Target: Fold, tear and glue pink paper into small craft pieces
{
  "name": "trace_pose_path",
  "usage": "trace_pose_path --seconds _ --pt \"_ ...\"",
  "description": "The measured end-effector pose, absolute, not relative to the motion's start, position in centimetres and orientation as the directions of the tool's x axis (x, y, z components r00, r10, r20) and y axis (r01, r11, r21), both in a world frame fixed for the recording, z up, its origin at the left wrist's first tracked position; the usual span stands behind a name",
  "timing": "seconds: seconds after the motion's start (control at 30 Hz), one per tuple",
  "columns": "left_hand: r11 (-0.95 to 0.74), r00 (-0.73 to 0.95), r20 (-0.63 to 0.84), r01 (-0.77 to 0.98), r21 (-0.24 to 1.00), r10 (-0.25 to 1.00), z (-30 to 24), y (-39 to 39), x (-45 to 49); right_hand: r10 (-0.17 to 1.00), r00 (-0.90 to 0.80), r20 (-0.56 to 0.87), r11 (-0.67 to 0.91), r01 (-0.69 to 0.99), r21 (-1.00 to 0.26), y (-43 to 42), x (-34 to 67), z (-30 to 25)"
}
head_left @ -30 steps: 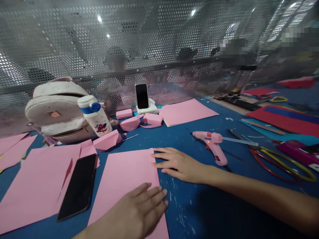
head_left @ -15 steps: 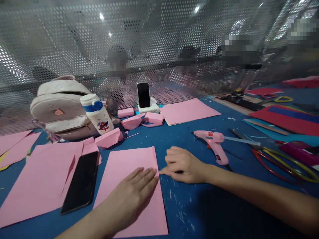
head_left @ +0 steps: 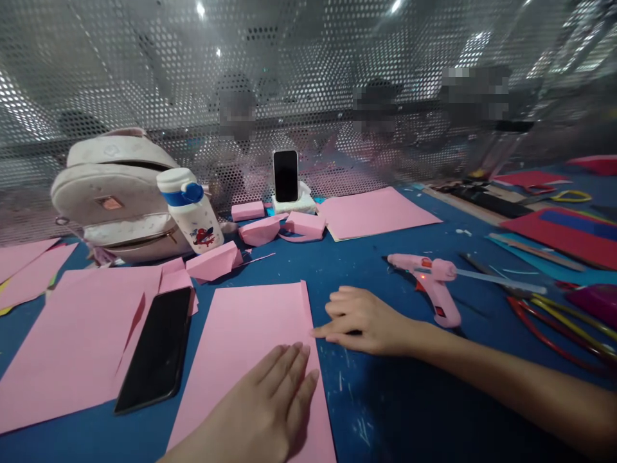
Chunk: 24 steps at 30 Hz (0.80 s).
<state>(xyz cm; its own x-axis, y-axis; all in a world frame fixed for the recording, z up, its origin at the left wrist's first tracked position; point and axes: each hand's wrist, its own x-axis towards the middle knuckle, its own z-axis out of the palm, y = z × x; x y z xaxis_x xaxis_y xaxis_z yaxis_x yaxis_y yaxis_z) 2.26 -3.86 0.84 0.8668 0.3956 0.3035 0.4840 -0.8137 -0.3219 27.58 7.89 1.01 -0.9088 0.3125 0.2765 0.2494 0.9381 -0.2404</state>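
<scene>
A pink sheet of paper (head_left: 250, 321) lies on the blue table, with a narrow folded strip along its right edge. My left hand (head_left: 270, 402) rests flat on this sheet, fingers stretched towards the folded edge. Just right of that edge is my right hand (head_left: 361, 321), its forefinger pointing at the fold and its fingertip at or touching the paper. The other fingers of that hand are loosely curled, and I see nothing held in them.
Right of my hands lies a pink glue gun (head_left: 429, 276) with a lit red light, near red and yellow handles (head_left: 554, 334). A black phone (head_left: 157, 350) lies left on more pink paper (head_left: 77, 334). Behind are a backpack (head_left: 120, 199), bottle (head_left: 193, 212) and folded pink paper pieces (head_left: 214, 262).
My left hand has slid down along the folded edge, towards me. My right hand stays beside the edge with its finger pointing at it. The view has shifted slightly.
</scene>
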Motion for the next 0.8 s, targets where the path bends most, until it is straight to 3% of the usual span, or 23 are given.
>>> trace_pose_path --seconds 0.1,0.2,0.53,0.8 --pt "-0.813 0.87 0.293 0.481 -0.329 0.396 1.1 -3.8 2.3 0.464 -0.865 0.192 0.87 0.404 -0.284 8.3 27.5 1.2" --pt "-0.806 0.862 0.323 0.491 -0.332 0.392 1.4 -3.7 2.4 0.539 -0.83 0.144 0.815 0.47 -0.339 8.5 27.5 1.4" --pt "-0.815 0.868 0.319 0.477 -0.329 0.379 0.8 -3.2 2.5 0.611 -0.788 0.076 0.753 0.549 -0.364 9.3 27.3 0.8" --pt "-0.876 0.878 0.334 0.427 -0.225 0.343 0.8 -3.7 2.5 0.678 -0.733 0.055 0.708 0.631 -0.317 8.9 26.8 1.0"
